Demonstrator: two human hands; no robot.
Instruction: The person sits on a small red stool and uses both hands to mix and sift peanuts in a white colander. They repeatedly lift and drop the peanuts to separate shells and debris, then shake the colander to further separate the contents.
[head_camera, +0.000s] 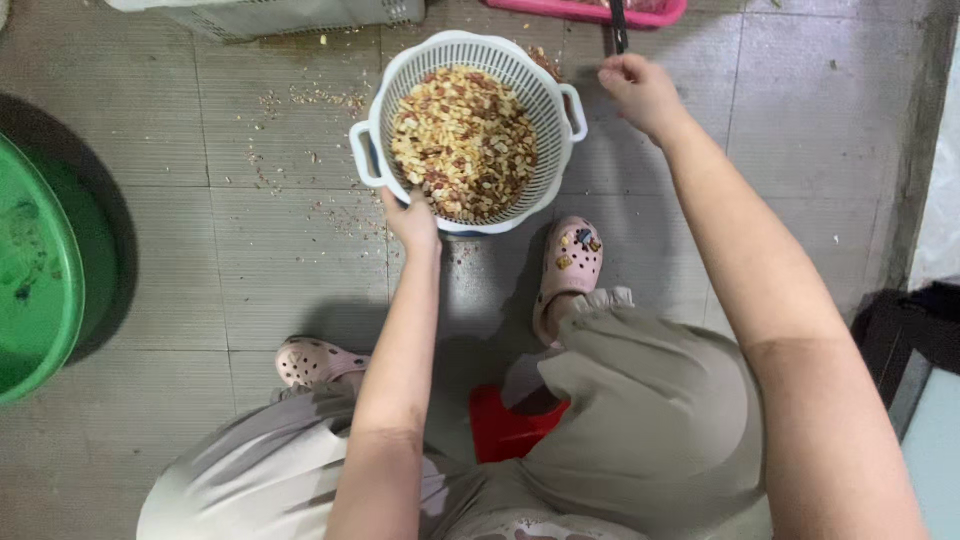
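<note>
Left hand (412, 222) grips white colander (466, 130) rim to steady nuts (462, 140) w/ it on floor (250, 260); right hand (640, 92) loosely curled, holding nothing visible

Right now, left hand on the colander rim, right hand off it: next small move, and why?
Probably bring the right hand back to the right handle. The white colander is heaped with peanuts, only the left hand grips its near rim, and scraps already litter the floor.
</note>
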